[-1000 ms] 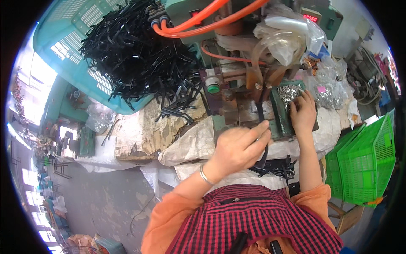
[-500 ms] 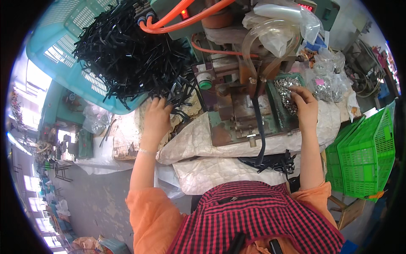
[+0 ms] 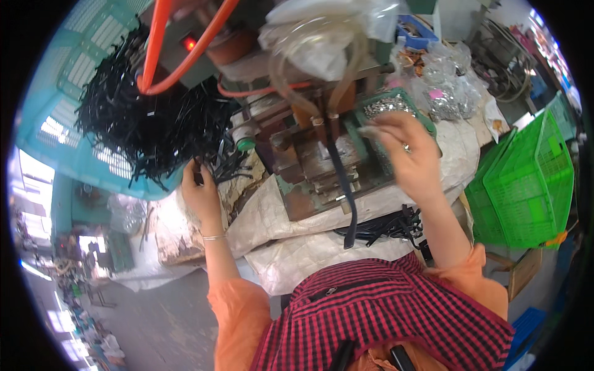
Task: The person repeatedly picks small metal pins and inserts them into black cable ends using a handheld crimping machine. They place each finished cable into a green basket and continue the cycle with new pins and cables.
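Note:
A black strap (image 3: 342, 185) hangs from the press (image 3: 315, 151), its upper end under the tooling and its lower end over the front edge. My right hand (image 3: 413, 154) is over the tray of small metal pieces (image 3: 390, 106), its fingertips together beside the tooling. Motion smears what they pinch; a shiny bit shows by the curled fingers. At the edge of a heap of black straps (image 3: 154, 117), my left hand (image 3: 201, 195) has thumb and forefinger apart, with dark strap ends behind the gap.
The heap sits in a turquoise basket (image 3: 46, 139) at the left. More black straps (image 3: 390, 227) lie on the pale sheet (image 3: 297, 260) before me. Orange hoses (image 3: 210, 43) cross above. Bags of metal parts (image 3: 442, 93) and green crates (image 3: 526, 185) stand at the right.
My right hand has lifted from the metal pieces and moved left toward the tooling, its fingers closing together. The left hand's fingers have spread at the heap's edge. The view has shifted.

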A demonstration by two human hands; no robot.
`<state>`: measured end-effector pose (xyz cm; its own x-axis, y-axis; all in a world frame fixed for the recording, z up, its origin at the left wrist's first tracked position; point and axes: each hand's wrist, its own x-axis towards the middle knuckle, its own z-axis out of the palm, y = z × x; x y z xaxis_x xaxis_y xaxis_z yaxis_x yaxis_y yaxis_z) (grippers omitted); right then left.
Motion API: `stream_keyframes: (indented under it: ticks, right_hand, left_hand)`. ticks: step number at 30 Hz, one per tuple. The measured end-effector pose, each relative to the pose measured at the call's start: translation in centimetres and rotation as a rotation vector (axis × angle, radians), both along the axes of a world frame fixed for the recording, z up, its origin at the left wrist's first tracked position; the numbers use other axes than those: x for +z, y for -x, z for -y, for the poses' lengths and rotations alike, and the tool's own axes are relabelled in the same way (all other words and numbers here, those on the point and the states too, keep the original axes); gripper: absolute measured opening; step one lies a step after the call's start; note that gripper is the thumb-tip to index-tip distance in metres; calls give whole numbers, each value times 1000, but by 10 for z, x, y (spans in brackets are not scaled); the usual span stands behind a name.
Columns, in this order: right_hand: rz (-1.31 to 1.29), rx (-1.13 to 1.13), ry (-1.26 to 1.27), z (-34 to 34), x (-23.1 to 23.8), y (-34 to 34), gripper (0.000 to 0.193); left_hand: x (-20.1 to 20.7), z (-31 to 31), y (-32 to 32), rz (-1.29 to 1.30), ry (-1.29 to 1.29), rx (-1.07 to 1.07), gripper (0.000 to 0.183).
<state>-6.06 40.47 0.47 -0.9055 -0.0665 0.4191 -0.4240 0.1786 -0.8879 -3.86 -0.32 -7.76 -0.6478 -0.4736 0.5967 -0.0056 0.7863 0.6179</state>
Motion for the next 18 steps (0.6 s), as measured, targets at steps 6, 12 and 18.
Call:
stream_keyframes:
  ticks: [6,12,18]
  right_hand:
    - [-11,34,101,51,-7,18,35]
    - [18,47,202,59,-7,5,45]
    - [188,186,370,68,10,2,48]
  left_hand:
    - [0,-70,-5,-144,-620,-237,11]
    - [38,-114,-33,-263,-814,-247,14]
    - [144,-160,-20,-465,-407,-672,12]
